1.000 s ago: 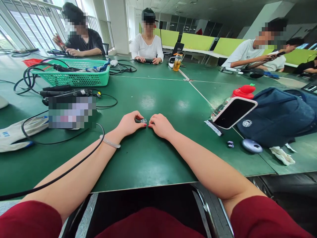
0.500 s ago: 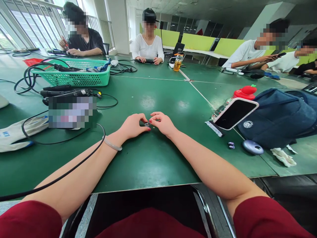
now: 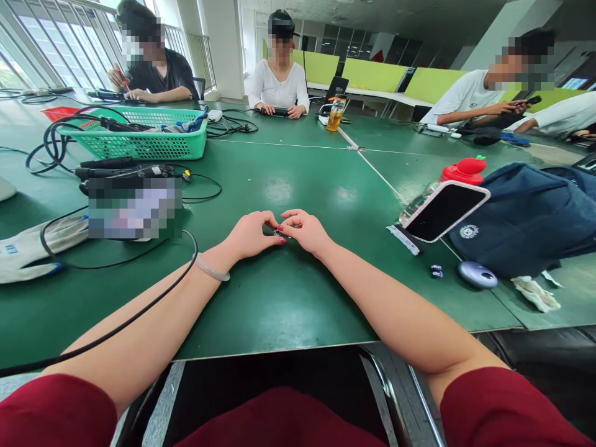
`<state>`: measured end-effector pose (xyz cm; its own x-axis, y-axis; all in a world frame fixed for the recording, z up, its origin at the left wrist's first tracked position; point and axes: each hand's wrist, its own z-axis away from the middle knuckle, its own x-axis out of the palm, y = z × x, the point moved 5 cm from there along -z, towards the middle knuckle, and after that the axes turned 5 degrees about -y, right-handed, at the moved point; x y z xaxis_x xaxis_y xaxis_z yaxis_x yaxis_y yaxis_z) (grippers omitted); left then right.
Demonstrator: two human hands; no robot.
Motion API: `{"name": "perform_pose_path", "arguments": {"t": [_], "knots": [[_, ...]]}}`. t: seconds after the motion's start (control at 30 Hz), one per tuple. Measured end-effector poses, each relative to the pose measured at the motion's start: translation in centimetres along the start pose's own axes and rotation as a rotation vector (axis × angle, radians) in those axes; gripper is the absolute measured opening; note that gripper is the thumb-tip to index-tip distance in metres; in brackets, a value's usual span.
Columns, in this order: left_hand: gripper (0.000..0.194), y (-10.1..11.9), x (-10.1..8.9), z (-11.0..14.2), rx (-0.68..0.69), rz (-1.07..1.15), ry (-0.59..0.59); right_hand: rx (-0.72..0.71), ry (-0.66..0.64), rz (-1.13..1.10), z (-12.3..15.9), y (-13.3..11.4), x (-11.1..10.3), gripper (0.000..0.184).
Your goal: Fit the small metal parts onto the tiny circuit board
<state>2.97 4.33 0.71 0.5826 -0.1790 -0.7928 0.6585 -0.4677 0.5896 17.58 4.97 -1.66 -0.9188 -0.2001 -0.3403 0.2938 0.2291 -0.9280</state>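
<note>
My left hand rests just above the green table, thumb and fingers closed round a small dark piece with light markings. Its kind is too small to make out. From the other side my right hand meets it, fingers curled and tips pinched together at the piece. A tiny shiny bit shows under the right fingertips, mostly hidden. The fingertips of both hands touch or nearly touch.
A black cable crosses over my left forearm. To the left are a white glove and a green basket. On the right stand a propped phone, a blue backpack and a rounded case. Several people sit around the table.
My right fingertips have closed in slightly on the small piece, which now shows less. At the far right, a person in white has leaned down. The view has shifted a little.
</note>
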Motion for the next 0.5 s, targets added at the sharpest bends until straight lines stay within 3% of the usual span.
{"name": "perform_pose_path", "arguments": {"t": [0.5], "knots": [[0.033, -0.6, 0.4, -0.07, -0.056, 0.228, 0.002, -0.085, 0.009, 0.102, 0.12, -0.58, 0.08, 0.019]]}}
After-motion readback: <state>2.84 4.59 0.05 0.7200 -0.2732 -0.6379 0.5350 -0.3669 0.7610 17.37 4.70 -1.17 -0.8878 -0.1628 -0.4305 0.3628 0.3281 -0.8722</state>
